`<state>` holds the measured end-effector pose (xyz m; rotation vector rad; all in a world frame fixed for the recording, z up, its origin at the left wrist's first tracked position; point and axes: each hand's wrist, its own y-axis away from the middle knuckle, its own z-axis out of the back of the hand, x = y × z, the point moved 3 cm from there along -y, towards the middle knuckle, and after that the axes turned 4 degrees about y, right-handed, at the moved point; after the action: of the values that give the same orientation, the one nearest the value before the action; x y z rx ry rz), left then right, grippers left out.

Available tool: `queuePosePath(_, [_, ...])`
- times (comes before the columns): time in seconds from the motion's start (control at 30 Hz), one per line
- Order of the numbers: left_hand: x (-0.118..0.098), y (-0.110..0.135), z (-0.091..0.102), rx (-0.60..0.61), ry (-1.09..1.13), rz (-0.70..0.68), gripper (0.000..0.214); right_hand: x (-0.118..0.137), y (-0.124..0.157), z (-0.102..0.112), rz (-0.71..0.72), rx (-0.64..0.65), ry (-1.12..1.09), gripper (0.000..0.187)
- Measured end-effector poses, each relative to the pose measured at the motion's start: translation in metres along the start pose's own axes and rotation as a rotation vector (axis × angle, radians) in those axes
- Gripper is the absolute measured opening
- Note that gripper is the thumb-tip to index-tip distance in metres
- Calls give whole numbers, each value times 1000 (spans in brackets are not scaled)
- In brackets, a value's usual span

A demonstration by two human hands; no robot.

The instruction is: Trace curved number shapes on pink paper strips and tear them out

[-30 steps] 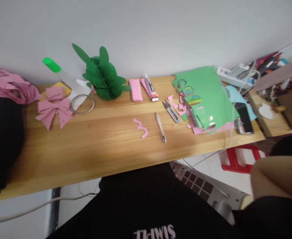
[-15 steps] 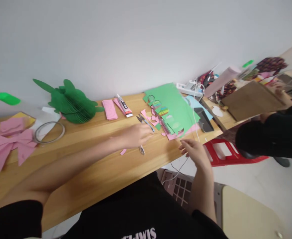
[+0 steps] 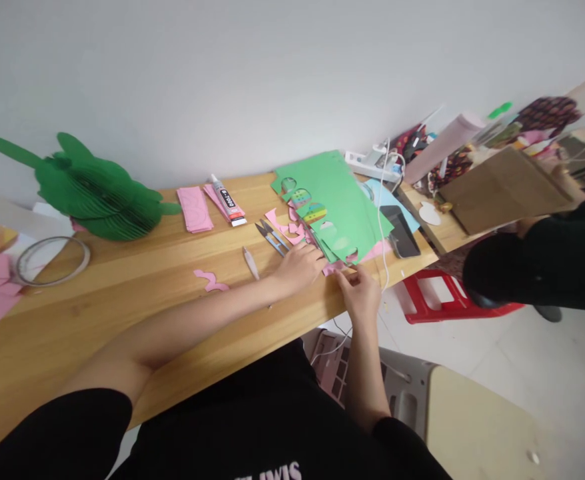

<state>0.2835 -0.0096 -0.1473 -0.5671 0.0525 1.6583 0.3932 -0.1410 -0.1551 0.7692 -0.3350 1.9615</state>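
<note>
My left hand (image 3: 301, 269) is low over the table, palm down, with its fingers stretched toward the near corner of a stack of green paper sheets (image 3: 355, 220). Close to its fingertips lie pink paper scraps (image 3: 288, 231). Thumb and fingers of my right hand (image 3: 361, 292) are closed at the stack's near edge, where pink paper shows under the green; the exact contact is partly hidden. Thread snips (image 3: 271, 239) lie beyond my left hand. A pale pen-like cutter (image 3: 251, 264) and a wavy pink strip (image 3: 211, 281) rest to the left.
At the back are a glue tube (image 3: 228, 200), pink paper pieces (image 3: 194, 209) and a green honeycomb paper figure (image 3: 97, 193). A tape roll (image 3: 53, 261) lies left. Right are a phone (image 3: 400, 232), power strip (image 3: 372, 165) and cable. Another person holds brown cardboard (image 3: 507, 190).
My left hand has moved right to the stack's corner, uncovering the cutter. My right hand has come in to the stack's near edge. The view has shifted right.
</note>
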Motion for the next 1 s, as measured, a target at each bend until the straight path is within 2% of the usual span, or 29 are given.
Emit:
queuePosePath(0.13, [5, -1, -3, -10, 14, 36, 26, 7, -2, -4, 70, -58, 73, 63])
queuePosePath(0.3, [11, 0, -3, -15, 48, 47, 29, 10, -3, -5, 181, -71, 165, 67])
queuePosePath(0.43, [11, 1, -1, -12, 58, 48, 31, 7, -4, -6, 174, -54, 174, 65])
queuePosePath(0.7, [11, 2, 0, -20, 36, 55, 21, 5, -5, -5, 191, -46, 155, 60])
queuePosePath(0.83, [11, 3, -1, -28, 13, 80, 24, 4, -7, -4, 183, -77, 167, 65])
queuePosePath(1.0, [11, 2, -2, -11, -6, 89, 26, 6, -7, -5, 159, -56, 169, 71])
